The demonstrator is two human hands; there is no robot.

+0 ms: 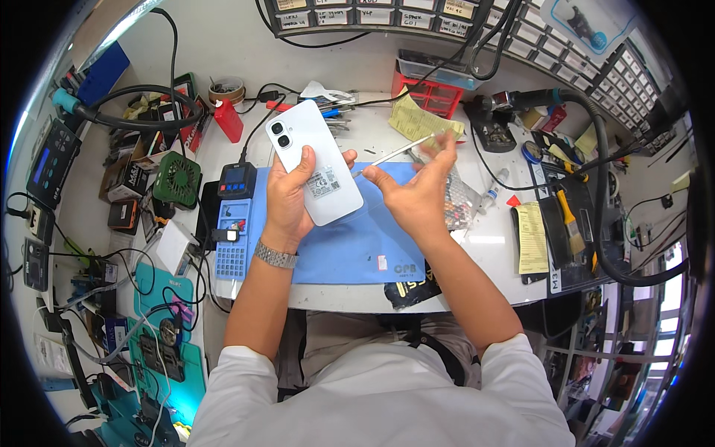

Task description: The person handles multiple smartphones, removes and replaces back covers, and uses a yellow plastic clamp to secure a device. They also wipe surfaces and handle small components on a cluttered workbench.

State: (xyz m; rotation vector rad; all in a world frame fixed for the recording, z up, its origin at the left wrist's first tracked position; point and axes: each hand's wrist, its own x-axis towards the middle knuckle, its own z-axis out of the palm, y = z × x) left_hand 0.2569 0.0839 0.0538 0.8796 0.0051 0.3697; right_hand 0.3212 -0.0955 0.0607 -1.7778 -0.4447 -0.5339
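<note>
My left hand (290, 195) is closed round a white smartphone (316, 160), held above the blue work mat (342, 257). The phone's back faces up, showing two round camera lenses at its upper left and a printed label lower down. Just right of the phone, my right hand (417, 190) is closed on a slim silver tool (402, 151), whose exact kind I cannot make out. The tool slants from my raised fingers down toward the phone's right edge, and my thumb reaches near its lower end. A small white-and-red piece (382, 262) lies on the mat.
A small tester with a screen (237, 179) and a blue parts tray (231, 257) stand left of the mat. Behind are a red bottle (228, 121) and red drawers (424, 97). At right lie a bubble-wrap bag (458, 201), a yellow note (531, 238) and a brush (571, 227).
</note>
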